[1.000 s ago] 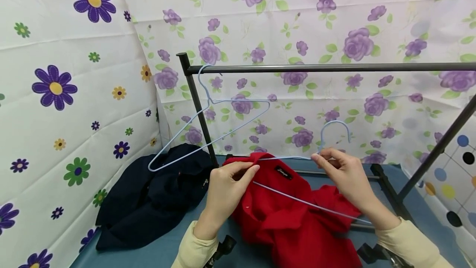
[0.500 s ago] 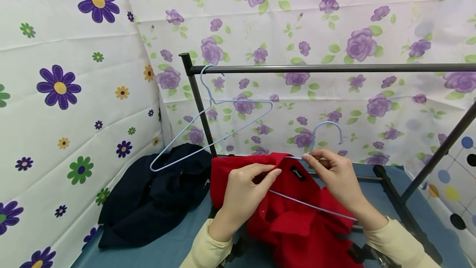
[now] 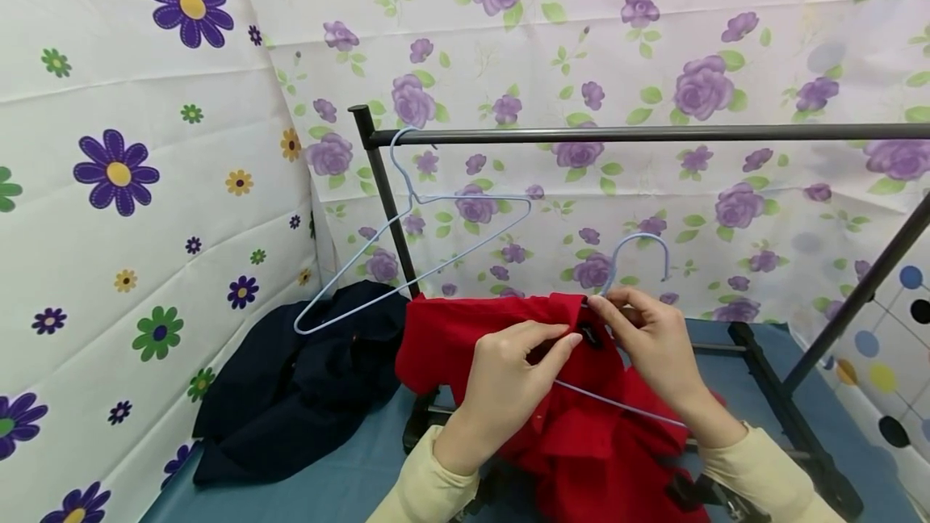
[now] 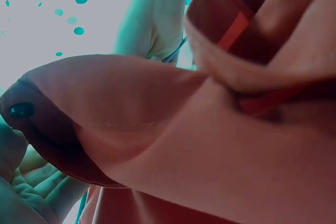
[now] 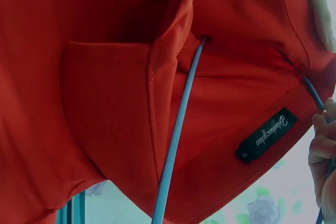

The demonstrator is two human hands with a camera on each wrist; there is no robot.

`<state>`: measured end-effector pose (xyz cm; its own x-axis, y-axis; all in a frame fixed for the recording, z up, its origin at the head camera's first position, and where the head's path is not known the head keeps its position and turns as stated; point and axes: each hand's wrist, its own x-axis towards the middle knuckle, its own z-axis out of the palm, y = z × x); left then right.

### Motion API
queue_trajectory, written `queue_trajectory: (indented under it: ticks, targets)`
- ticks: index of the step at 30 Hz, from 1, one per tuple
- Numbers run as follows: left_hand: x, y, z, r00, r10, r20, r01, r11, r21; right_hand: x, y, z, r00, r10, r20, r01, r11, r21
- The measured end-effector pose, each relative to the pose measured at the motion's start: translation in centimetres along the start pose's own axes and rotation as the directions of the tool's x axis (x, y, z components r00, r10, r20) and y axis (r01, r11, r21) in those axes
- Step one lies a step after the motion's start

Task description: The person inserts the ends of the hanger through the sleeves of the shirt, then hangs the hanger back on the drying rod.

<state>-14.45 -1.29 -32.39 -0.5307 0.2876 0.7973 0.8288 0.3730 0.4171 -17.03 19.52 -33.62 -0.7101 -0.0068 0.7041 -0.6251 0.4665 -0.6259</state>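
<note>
A red shirt (image 3: 450, 337) drapes over one end of a light-blue wire hanger (image 5: 181, 114). My left hand (image 3: 508, 374) pinches the shirt's edge near the collar, thumb and forefinger together. Just right of it, my right hand (image 3: 654, 345) pinches the hanger below its hook (image 3: 641, 237). The hanger's bottom bar runs out of the neck opening toward my right wrist, while its left end is hidden inside the cloth. Inside the collar shows a black label (image 5: 268, 134). A dark button (image 4: 21, 110) sits on the cloth by my left hand in the left wrist view.
A dark rack rail (image 3: 617, 134) crosses behind my hands. Another light-blue hanger (image 3: 436, 269), without a garment, hangs at its left end. A navy garment (image 3: 305, 386) lies on the blue surface (image 3: 240, 499) at left. Floral sheets (image 3: 552, 47) stand behind.
My left hand has moved right toward my right hand, drawing the red shirt along the hanger. The shirt now covers the hanger's left shoulder nearly up to the hook.
</note>
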Motion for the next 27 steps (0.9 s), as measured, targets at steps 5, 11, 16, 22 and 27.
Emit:
queue_trajectory:
  ticks: [5,11,16,22,27]
  targets:
    - [0.3,0.2,-0.5,0.998,-0.010,0.069,0.007,0.999,0.039,-0.3,0.3,-0.1,1.000,-0.015,-0.004,0.015,0.999,0.032]
    - [0.8,0.1,-2.9,0.998,0.054,0.045,-0.055,0.998,0.038,-0.5,0.7,-0.5,0.999,-0.018,-0.034,0.020,0.997,0.069]
    - [1.8,-0.6,-5.9,0.967,0.237,-0.096,-0.217,0.958,0.186,-0.5,0.6,-1.0,0.998,-0.030,-0.050,0.035,0.995,0.095]
    - [3.4,-2.8,-9.6,0.965,0.261,0.025,-0.251,0.891,0.378,-0.6,0.6,-1.7,0.998,-0.041,-0.045,0.046,0.991,0.127]
    - [4.1,-5.1,-11.7,0.952,0.202,0.232,-0.273,0.902,0.334,-0.8,0.6,-2.3,0.998,-0.050,-0.043,0.056,0.987,0.152]
